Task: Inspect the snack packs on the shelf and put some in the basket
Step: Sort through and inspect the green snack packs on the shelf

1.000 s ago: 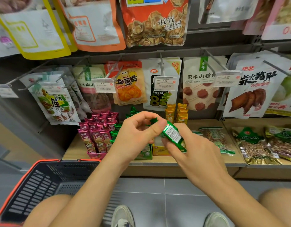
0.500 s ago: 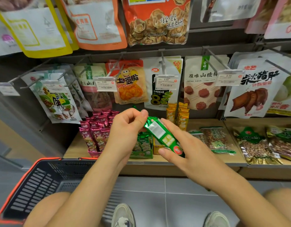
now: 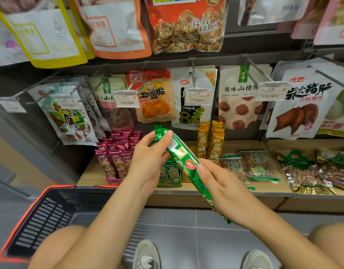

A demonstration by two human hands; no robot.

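Note:
A long green snack pack [image 3: 183, 158] runs diagonally in front of the shelf, held at both ends. My left hand [image 3: 150, 162] pinches its upper end with thumb and fingers. My right hand [image 3: 225, 189] grips its lower half, and the bottom tip pokes out below the wrist. The black basket with an orange rim [image 3: 51, 220] stands on the floor at the lower left, partly hidden by my left arm and knee. What shows of its inside is bare.
On the wooden shelf [image 3: 89, 175] stand magenta packs [image 3: 117, 156], a green display box [image 3: 170, 175] and yellow packs [image 3: 211, 140]; nut bags [image 3: 250, 166] lie to the right. Hanging snack bags [image 3: 155, 96] on metal pegs fill the wall above. My shoes [image 3: 146, 255] rest on grey tiles.
The green pack has been turned and stretched out lengthwise between my hands, and now shows its printed side. My left hand rose to its top end; my right hand slid lower.

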